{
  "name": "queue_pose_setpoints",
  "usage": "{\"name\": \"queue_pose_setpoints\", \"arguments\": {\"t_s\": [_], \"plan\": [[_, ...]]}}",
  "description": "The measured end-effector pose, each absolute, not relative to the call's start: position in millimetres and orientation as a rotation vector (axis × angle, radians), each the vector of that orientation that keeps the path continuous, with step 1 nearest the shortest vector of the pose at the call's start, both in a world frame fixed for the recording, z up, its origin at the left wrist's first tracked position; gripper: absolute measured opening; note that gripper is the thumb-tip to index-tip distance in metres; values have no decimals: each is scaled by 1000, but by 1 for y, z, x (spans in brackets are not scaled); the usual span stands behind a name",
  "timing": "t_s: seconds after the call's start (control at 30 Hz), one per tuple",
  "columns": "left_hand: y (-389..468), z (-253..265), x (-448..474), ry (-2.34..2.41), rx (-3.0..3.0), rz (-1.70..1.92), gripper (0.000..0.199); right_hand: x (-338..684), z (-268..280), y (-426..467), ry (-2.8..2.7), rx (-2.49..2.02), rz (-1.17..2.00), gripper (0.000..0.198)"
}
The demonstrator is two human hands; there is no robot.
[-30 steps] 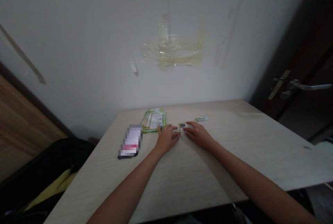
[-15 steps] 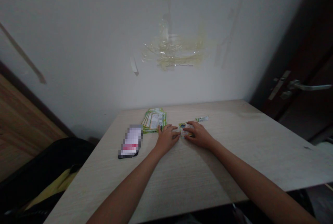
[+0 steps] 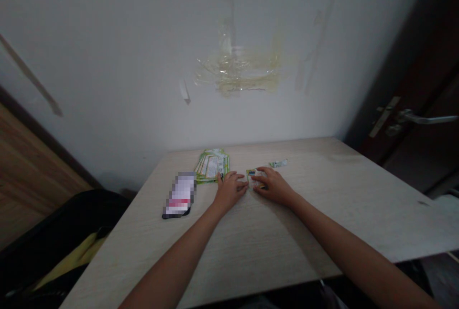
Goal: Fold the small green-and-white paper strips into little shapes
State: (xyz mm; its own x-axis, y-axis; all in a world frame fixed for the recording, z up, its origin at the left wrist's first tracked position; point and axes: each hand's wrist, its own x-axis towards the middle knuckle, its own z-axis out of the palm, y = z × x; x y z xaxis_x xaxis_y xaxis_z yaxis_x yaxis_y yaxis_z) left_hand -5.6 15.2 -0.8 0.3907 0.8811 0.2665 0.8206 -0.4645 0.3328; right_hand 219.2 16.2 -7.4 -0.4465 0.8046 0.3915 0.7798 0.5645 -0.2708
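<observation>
One flat packet (image 3: pixel 252 172), green-and-white, printed, under right fingers (image 3: pixel 266 180).

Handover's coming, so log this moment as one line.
left hand: between packet stack and small packet, contact unclear; right hand: on small packet; pixelated phone: near-left of stack; strip: beyond right hand

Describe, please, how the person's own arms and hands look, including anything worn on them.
The left hand and the right hand wear no gloves. The left forearm and the right forearm are uncovered, narrowing toward the hands, with no sleeve, watch or bracelet showing. The picture is too dim to rule out rings.
</observation>
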Motion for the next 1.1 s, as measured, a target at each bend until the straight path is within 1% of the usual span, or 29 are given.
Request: {"name": "queue_pose_setpoints", "arguments": {"t_s": [0.57,0.87,1.1], "plan": [[15,3,-4,1576,2464,599,18,220,-7,15,-2333,-1264,73,43],[11,8,-2,1622,2390,646,18,218,-5,12,-2331,-1252,61,45],[10,10,-2,1613,2363,678,18,218,-6,13,-2337,-1223,58,42]]}}
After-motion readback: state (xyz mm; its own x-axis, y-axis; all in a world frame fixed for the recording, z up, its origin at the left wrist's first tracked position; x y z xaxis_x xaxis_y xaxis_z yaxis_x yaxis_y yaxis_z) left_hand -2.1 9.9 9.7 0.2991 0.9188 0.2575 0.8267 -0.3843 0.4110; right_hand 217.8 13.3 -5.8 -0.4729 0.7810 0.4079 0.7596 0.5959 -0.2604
